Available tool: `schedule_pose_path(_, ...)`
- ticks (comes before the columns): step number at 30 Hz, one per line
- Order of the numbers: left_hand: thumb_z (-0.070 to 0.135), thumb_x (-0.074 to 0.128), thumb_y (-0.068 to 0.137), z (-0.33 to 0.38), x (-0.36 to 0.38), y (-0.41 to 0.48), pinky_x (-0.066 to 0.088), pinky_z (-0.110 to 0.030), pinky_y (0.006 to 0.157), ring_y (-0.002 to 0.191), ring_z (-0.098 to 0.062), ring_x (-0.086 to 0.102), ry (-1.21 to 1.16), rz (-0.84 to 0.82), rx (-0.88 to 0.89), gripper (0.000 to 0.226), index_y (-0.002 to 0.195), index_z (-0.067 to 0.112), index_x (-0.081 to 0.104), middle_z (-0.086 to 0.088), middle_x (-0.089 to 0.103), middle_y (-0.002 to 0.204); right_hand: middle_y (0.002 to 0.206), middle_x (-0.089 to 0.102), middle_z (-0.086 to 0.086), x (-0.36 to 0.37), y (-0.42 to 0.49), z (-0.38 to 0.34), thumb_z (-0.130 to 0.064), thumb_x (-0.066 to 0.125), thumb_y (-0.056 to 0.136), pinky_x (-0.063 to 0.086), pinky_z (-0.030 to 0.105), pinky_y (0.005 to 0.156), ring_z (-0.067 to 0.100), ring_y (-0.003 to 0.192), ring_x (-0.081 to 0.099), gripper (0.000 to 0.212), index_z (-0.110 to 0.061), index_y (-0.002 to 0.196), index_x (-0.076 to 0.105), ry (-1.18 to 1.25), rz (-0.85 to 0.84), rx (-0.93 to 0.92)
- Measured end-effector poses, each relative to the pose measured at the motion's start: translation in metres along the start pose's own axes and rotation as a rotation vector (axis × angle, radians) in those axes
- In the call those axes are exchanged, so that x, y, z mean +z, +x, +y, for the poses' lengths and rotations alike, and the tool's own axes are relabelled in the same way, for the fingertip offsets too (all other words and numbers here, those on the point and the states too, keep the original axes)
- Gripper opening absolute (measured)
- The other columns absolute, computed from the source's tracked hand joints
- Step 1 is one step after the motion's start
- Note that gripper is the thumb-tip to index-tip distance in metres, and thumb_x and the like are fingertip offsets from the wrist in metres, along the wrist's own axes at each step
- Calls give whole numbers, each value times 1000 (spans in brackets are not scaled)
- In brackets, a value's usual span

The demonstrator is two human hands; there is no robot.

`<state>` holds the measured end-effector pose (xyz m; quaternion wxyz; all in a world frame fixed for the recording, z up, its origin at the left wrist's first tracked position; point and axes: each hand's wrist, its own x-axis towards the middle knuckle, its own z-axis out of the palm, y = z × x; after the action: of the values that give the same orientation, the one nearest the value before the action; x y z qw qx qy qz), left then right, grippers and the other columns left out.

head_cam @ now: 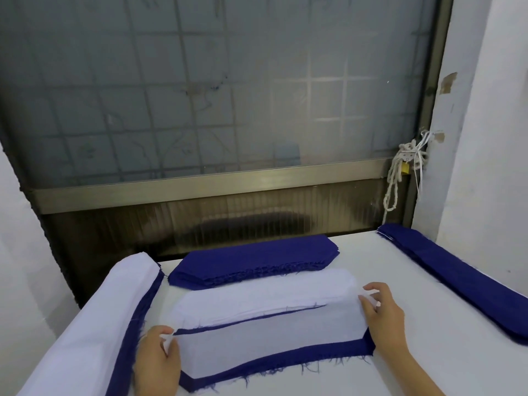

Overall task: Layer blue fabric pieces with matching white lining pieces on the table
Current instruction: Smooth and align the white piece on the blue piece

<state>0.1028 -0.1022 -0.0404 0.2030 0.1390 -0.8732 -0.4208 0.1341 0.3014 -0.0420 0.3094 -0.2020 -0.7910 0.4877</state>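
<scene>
Bare table (400,267) between white stack (265,290), right blue stack (457,278).

Left hand (155,358) and right hand (383,312) pinch white lining (257,341) over blue piece (285,360).

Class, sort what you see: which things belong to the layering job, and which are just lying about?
Job: left hand, right hand, white lining piece, blue piece beneath it, white lining stack, blue stack, layered pile.
Lying about: knotted rope, frosted window.

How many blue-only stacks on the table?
2: back stack behind the white pile, right stack along the right edge. More may lie out of view.
</scene>
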Motion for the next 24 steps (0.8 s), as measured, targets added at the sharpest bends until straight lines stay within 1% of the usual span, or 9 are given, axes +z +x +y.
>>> schedule_pose_path(4, 5, 60, 86, -5, 2, 8, 46, -49, 92, 92, -34, 56, 92, -45, 35, 5, 87, 10, 62, -13, 58, 95, 91, 52, -4, 2, 0, 3, -3, 56, 90, 42, 28, 69, 12, 82, 58, 24, -26, 85, 58, -112, -5, -10)
schedule_pose_path(8, 7, 67, 84, -7, 4, 9, 49, -49, 87, 83, -31, 57, 63, -19, 21, 8, 82, 13, 61, -12, 60, 86, 95, 45, -3, 4, -2, 3, 8, 47, 86, 38, 23, 63, 4, 80, 53, 36, -28, 84, 57, -190, -19, -10)
schedule_pose_path(10, 9, 68, 84, -8, 5, 9, 49, -50, 88, 84, -31, 58, 61, -24, 5, 8, 84, 12, 61, -12, 62, 88, 94, 43, -5, 3, 0, 4, 9, 46, 85, 37, 22, 63, 4, 81, 52, 40, -29, 83, 56, -203, -16, -15)
schedule_pose_path(14, 9, 64, 86, -5, 7, 6, 50, -46, 88, 84, -28, 57, 41, 18, -25, 10, 87, 16, 57, -10, 62, 90, 92, 41, -11, 5, -1, 5, 5, 46, 89, 38, 24, 68, 4, 80, 51, 37, -30, 80, 55, -223, -8, -20)
schedule_pose_path(16, 5, 63, 84, -4, 6, 3, 50, -46, 86, 86, -28, 57, 22, 22, -32, 14, 90, 16, 57, -10, 61, 91, 94, 42, -7, 5, -1, 5, 3, 47, 91, 39, 26, 70, 8, 82, 53, 36, -30, 79, 55, -232, -9, -23)
schedule_pose_path(18, 2, 63, 82, -2, 4, 0, 50, -47, 86, 88, -29, 57, 15, 8, -27, 20, 93, 17, 56, -10, 60, 94, 98, 42, -4, 3, -2, 1, 3, 50, 91, 42, 28, 74, 19, 88, 55, 34, -29, 80, 56, -266, -6, -30)
schedule_pose_path(20, -1, 63, 81, 2, 3, -4, 49, -49, 86, 91, -28, 53, 27, 32, 6, 25, 97, 17, 56, -11, 57, 100, 100, 48, 2, 2, -4, -6, 2, 57, 88, 45, 34, 75, 26, 90, 55, 26, -23, 83, 62, -393, 87, -85)
schedule_pose_path(22, -1, 65, 78, 7, 2, -9, 48, -47, 80, 93, -25, 48, 81, 82, 77, 30, 100, 18, 57, -10, 54, 104, 99, 55, 8, 3, -9, -13, 1, 64, 84, 40, 39, 73, 28, 88, 53, 20, -19, 88, 65, -573, 180, -185)
schedule_pose_path(24, 4, 69, 78, 13, 1, -12, 47, -41, 76, 91, -18, 43, 182, 96, 171, 33, 102, 23, 57, -4, 53, 105, 97, 57, 9, 5, -13, -19, 4, 65, 81, 34, 38, 73, 28, 84, 52, 24, -18, 90, 65, -634, 181, -281)
